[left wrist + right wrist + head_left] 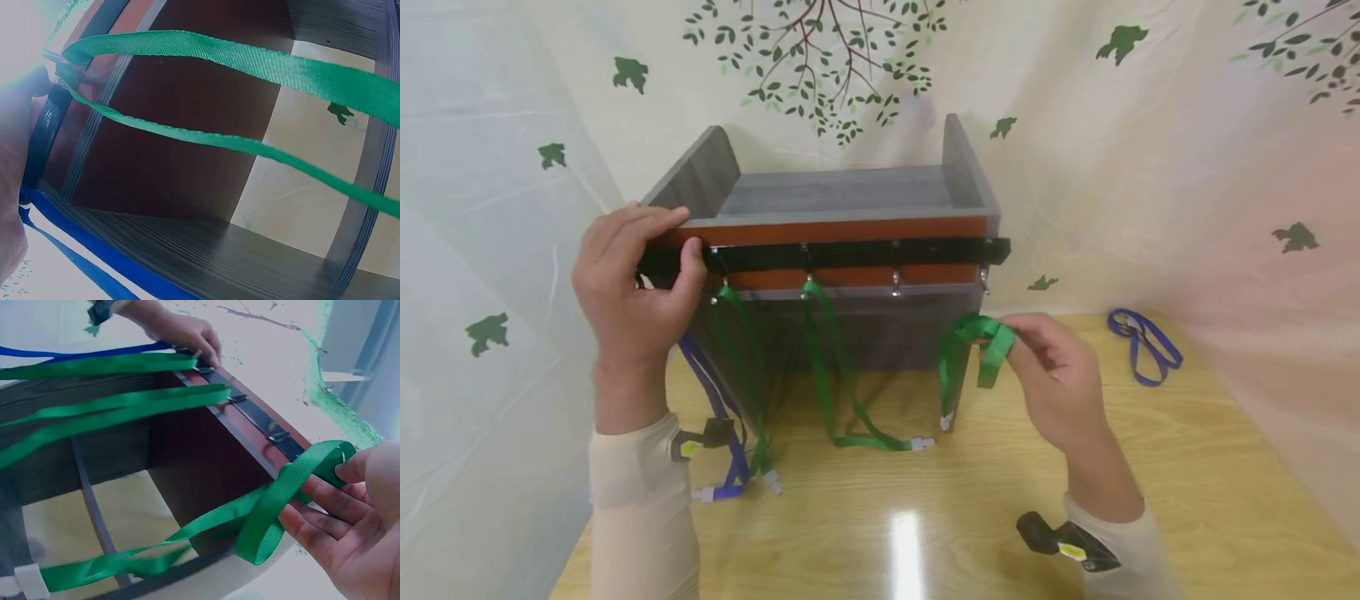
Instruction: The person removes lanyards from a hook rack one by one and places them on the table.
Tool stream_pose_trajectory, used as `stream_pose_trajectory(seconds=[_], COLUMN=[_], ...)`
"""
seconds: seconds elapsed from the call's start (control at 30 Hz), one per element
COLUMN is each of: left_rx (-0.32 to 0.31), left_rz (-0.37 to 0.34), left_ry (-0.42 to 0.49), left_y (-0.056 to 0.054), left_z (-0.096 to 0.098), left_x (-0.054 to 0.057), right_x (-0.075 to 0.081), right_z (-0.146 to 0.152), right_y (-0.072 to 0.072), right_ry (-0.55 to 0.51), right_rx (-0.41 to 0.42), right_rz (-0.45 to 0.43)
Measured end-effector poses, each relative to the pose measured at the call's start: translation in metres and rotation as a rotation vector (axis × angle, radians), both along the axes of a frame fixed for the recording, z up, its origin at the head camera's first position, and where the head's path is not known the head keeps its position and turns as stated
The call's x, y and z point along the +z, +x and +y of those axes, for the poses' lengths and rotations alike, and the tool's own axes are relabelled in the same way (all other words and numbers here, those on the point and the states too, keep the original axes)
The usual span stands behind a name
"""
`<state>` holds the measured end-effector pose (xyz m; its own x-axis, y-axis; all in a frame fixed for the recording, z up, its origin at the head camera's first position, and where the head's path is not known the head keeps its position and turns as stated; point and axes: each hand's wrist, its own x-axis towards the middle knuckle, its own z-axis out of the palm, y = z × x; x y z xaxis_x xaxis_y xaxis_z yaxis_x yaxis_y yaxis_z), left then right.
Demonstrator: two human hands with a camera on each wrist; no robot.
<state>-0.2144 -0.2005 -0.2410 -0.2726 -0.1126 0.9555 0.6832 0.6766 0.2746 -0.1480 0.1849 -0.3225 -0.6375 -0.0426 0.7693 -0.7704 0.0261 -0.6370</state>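
Observation:
My left hand (632,283) grips the left end of a grey wooden shelf (835,192), thumb against the black hook rail (850,252) on its brown front. My right hand (1060,379) pinches a green lanyard (955,350) by its looped strap, beside the shelf's right side; its white clip (946,421) hangs below. Two other green lanyards, a middle one (826,358) and a left one (737,333), hang from hooks. A blue lanyard (711,383) hangs below my left hand, its top hidden. Two hooks on the right, one of them a silver hook (896,279), carry nothing.
Another blue lanyard (1146,342) lies on the wooden table (1217,467) at the right. A pale sheet (1060,150) printed with leaves and birds hangs close behind the shelf. More pale sheeting (482,250) rises on the left.

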Motion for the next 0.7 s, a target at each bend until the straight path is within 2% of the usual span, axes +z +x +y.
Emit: stream_pose_trajectory(seconds=[0.4, 0.7], left_rx=[0.007, 0.004], left_rz=[0.009, -0.001], left_ry=[-0.005, -0.003], left_y=[-0.004, -0.001], left_z=[-0.004, -0.001], left_x=[-0.002, -0.001], right_x=[0.006, 0.006], right_z=[0.022, 0.036], right_y=[-0.007, -0.012], right_ry=[-0.085, -0.150], right_rx=[-0.021, 0.019], right_rz=[0.061, 0.066])
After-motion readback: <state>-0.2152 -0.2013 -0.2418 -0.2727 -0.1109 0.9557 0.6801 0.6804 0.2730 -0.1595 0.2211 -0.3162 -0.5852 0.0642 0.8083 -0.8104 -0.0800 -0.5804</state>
